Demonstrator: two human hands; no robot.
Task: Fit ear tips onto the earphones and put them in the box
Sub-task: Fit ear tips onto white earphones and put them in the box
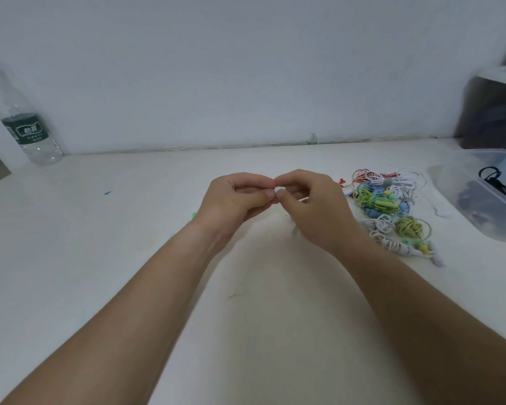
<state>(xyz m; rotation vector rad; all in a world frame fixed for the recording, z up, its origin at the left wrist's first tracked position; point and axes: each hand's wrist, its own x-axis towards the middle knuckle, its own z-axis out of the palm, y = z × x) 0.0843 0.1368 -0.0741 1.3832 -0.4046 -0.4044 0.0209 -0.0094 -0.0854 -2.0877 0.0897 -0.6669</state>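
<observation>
At mid-table, above the white tabletop (129, 229): left hand (237, 200) and right hand (316, 211) fingertip to fingertip, both pinching a tiny pale piece (280, 190), mostly hidden by the fingers and too blurred to name. Just right of them, a tangled pile of green, white, blue and red earphones (389, 206). Farther right, a clear plastic box (497, 229), cut off by the edge, its dark contents unclear. Far left, a clear plastic bottle (24, 121).

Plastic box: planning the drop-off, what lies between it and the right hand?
A pile of coiled earphones lies there, shown in the head view.
</observation>
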